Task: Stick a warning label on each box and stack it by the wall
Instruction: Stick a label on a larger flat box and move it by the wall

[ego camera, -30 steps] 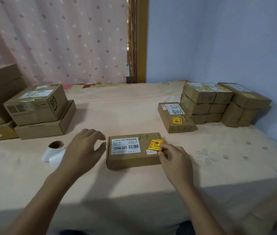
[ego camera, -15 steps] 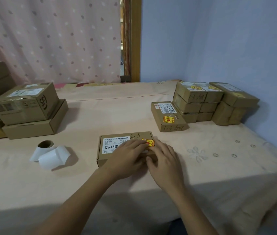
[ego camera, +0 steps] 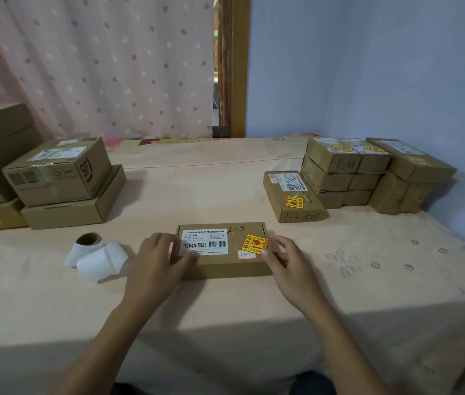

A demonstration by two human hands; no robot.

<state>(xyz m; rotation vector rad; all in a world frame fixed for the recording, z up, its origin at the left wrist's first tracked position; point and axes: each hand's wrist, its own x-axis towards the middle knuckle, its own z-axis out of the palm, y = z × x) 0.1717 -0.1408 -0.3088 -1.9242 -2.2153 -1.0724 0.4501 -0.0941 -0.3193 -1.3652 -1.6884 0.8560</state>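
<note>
A flat brown box [ego camera: 225, 269] with a white barcode label lies on the table in front of me. A yellow warning label [ego camera: 254, 245] is stuck on the right part of its top. My left hand [ego camera: 157, 266] grips the box's left end, thumb on top. At the box's right end, my right hand [ego camera: 288, 266] grips with its thumb by the yellow label. Labelled boxes are stacked [ego camera: 339, 172] by the blue wall at the right. One more labelled box [ego camera: 293, 198] lies in front of that stack.
A roll of white backing paper [ego camera: 94, 252] lies left of the box. Several brown boxes [ego camera: 54, 178] are piled at the far left of the cloth-covered table [ego camera: 197, 189]. A pink curtain hangs behind.
Both hands pressed the yellow label at the box's middle, then slid apart to its two ends. The label now lies flat and uncovered.
</note>
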